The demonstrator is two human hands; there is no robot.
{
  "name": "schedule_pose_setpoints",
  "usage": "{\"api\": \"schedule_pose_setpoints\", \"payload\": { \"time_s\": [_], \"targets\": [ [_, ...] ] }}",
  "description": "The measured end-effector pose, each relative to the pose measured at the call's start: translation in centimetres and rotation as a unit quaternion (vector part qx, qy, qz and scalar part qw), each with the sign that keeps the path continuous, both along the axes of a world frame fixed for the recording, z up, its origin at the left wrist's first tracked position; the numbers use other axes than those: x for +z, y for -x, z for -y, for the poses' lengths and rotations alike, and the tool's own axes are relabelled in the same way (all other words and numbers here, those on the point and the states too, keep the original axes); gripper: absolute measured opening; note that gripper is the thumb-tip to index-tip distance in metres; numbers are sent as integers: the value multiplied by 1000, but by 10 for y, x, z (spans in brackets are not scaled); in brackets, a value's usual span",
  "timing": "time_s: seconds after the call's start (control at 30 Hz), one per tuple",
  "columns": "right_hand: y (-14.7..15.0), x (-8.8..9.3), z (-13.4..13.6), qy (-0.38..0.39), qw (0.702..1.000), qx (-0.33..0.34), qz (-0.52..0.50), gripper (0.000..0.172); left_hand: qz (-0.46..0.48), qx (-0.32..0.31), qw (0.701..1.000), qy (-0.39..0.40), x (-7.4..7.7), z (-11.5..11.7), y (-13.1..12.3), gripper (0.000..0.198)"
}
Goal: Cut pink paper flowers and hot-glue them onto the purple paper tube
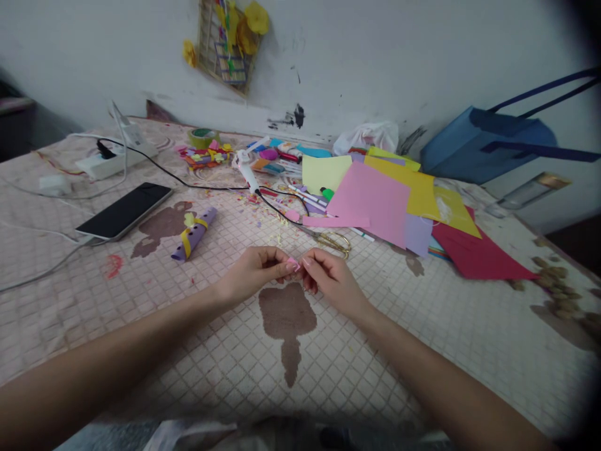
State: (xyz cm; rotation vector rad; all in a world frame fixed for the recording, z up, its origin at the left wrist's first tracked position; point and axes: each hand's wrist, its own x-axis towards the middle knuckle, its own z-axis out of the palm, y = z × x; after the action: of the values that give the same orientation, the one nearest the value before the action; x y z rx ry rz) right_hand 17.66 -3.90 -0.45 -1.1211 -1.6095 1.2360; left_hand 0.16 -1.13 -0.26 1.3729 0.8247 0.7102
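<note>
Bare forearms (141,344) extend from eight and four o'clock over the cloth-covered counter (225,369). The small pink piece (293,264) could crease or drop if the pinch slips or pulls unevenly; scissors (335,243) lie near, toward two o'clock. This piece sits at three o'clock of the left grip (259,269), held between its fingertips, and nine o'clock of the right grip (331,277), bunched narrow; whether that one touches it, one cannot tell.

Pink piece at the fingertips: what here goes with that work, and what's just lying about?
Probably goes with it:
- pink piece, pinched in the left hand
- pink sheet
- scissors
- glue gun

Probably just lying about:
- dark-screened device
- blue bag
</note>
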Motion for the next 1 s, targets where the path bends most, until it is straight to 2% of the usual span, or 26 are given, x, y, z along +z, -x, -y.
{"api": "schedule_pose_setpoints", "payload": {
  "time_s": [0.27, 0.43, 1.0],
  "targets": [
    [2, 1, 1, -10, 1000, -12, 11, 21, 3, 7, 1000, -14, -4, 0, -1, 22],
    [2, -1, 1, -23, 999, -17, 24, 20, 27, 51, 998, -34, -6, -1, -2, 25],
    [3, -2, 3, -61, 995, -36, 64, 18, 20, 71, 996, -51, 0, 0, -1, 16]
  ]
}}
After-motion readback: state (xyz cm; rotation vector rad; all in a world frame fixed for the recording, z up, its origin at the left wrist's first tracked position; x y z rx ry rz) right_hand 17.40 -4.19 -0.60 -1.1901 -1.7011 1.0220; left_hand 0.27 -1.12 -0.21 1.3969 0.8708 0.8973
